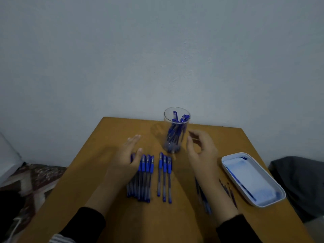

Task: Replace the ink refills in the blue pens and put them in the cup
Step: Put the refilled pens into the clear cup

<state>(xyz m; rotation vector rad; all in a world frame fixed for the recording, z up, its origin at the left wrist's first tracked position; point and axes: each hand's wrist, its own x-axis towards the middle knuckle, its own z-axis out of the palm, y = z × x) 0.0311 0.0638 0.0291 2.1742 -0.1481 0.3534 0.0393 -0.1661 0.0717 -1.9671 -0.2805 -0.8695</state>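
A clear plastic cup point(176, 130) stands at the back of the wooden table point(157, 221) with several blue pens inside it. Two groups of blue pens lie flat in front of it: a larger bunch point(142, 179) on the left and three pens point(164, 178) beside it. My left hand point(129, 155) is open with straight fingers, its edge against the left bunch. To the right of the cup hovers my right hand point(201, 149), fingers loosely curled and holding nothing, close to the cup's wall. Thin blue refills point(228, 190) lie under and beside my right forearm.
A white oblong tray point(278, 190) stained with blue ink sits at the table's right edge, with a refill in it. A pale wall rises right behind the table. A patterned rug lies on the floor to the left, and dark cloth to the right.
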